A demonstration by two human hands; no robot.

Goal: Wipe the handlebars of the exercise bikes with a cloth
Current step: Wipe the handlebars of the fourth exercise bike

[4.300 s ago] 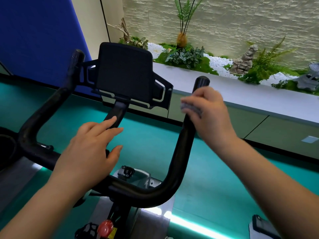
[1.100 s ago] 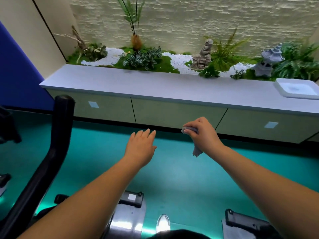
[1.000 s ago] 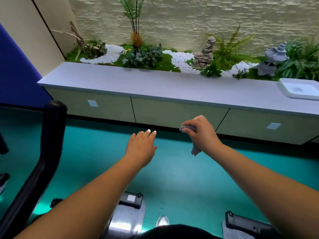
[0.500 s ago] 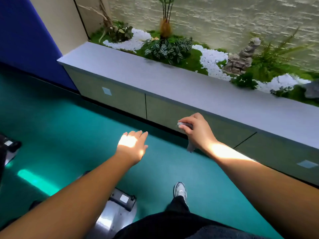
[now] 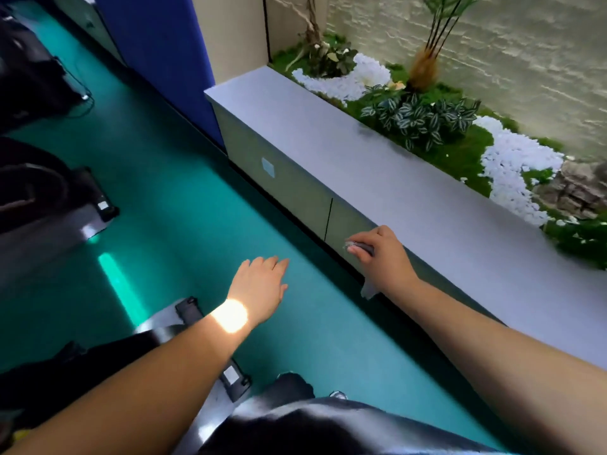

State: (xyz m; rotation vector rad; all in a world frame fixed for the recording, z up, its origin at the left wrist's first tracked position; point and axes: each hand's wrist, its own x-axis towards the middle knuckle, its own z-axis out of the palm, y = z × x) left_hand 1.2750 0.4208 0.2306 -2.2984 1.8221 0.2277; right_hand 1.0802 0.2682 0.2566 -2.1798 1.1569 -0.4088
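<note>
Both hands were held out in the air over the teal floor. Fingers of the right hand were curled around a small grey cloth, bunched between thumb and forefinger, with a loose corner hanging out below the heel of the palm. Just beyond and to the right of that hand ran a long grey cabinet ledge; the hand was in front of its face, and whether it touched it could not be told. Further past the ledge lay a planter bed with green moss, striped-leaf plants and white pebbles against a pale stone wall.

Left of the cloth hand, and slightly nearer the body, the left hand was flat, palm down, fingers straight and together, holding nothing; a bright patch of light fell on its wrist. Well to the left of it stood dark exercise bike bases, and another bike foot showed under the left forearm. No handlebar was in view.
</note>
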